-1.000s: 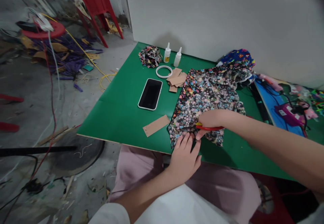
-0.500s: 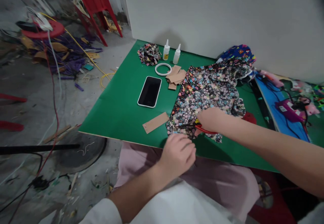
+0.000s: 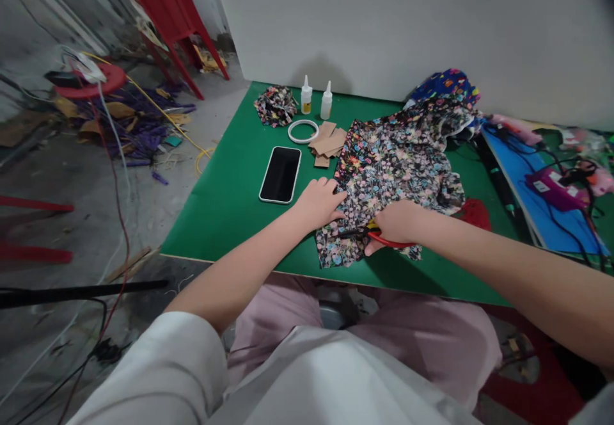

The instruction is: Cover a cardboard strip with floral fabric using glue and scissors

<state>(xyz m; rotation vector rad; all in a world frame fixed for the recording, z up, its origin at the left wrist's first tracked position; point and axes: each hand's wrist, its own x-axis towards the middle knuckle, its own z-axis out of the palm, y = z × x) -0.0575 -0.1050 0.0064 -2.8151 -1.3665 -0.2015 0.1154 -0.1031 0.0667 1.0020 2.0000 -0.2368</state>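
Observation:
A floral fabric point(image 3: 388, 162) with a dark ground lies spread over the green table. My right hand point(image 3: 400, 221) is closed on a pair of scissors point(image 3: 389, 242) with red and yellow handles; the dark blades lie across the near part of the cloth. Flat on the fabric's left edge rests my left hand point(image 3: 320, 205), fingers outstretched, just beyond the blades. A strip of the cloth point(image 3: 336, 251) spreads on the near side of the scissors. Whether the blades are apart is too small to tell.
Left of the fabric are a phone point(image 3: 281, 175), a white ring point(image 3: 303, 131) and cardboard pieces point(image 3: 329, 140). Two dropper bottles point(image 3: 326, 102) and a gathered floral piece point(image 3: 276, 105) stand farther back. A purple device point(image 3: 559, 188) with cords sits at right.
My left hand has moved from the table's near edge up onto the fabric. Its forearm now covers where the single cardboard strip lay. The right hand keeps the scissors at nearly the same place.

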